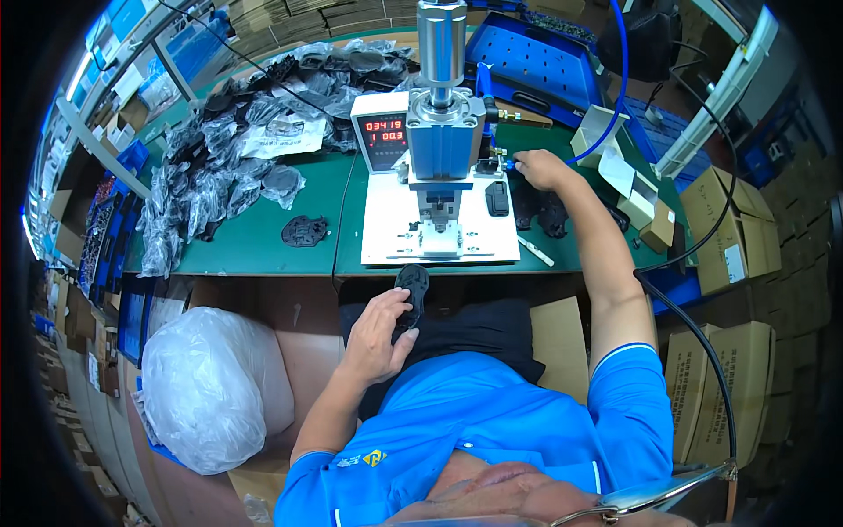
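L hand (376, 338) has fingers and thumb on a black mouse-type shell (412, 279), held over the lap, just off the near edge of the surface (250, 239). Prob. light, stiff plastic, a bit slippery; best gripped by its long sides. R hand (543, 169) is curled at a blue fitting (510, 164); can't tell if gripping. Pneumatic press (439, 145) stands btwn hands, its white base plate (385, 239) just beyond the shell. Loose black part (305, 231) fwd-left of L hand, bagged parts (206, 171) farther; white pen (536, 252) nearer the body than R hand.
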Motion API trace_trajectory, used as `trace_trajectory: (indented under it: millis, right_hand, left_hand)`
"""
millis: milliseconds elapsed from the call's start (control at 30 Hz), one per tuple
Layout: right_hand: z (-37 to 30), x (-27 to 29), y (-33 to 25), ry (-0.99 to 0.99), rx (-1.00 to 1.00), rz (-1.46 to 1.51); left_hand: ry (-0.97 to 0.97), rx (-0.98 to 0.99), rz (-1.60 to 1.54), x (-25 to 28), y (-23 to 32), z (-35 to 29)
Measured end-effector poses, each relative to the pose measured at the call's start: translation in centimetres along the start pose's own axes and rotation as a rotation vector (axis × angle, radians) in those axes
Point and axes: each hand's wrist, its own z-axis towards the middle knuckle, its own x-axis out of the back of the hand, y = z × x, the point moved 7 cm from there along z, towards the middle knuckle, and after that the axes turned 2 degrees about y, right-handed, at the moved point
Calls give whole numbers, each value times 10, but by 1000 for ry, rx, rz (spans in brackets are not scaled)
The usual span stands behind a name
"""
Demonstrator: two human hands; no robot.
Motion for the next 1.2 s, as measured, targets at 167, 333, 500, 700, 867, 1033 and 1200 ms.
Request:
trace_trajectory:
  millis: [167,333,500,700,867,1033,1200]
  right_hand:
    - [20,-15,-9,-101,51,70]
    - [23,-26,17,-89,89,128]
    - [16,-23,14,-60,50,194]
    - [-15,10,-16,200,22,-36]
    - [-131,54,-108,815,155,280]
    - [-229,8,-224,471,559,495]
    - [-239,-16,-240,583,506,498]
  left_hand:
    - [12,53,-19,-3,3,-13]
    - [-24,53,-81,-12,4,-13]
    - [7,26,-88,-13,-1,-9]
    - [3,-62,-20,-5,5,8]
    - [5,-51,36,4,5,9]
    - [-47,-89,54,-3,8,26]
    - [-107,-128,-27,-16,10,37]
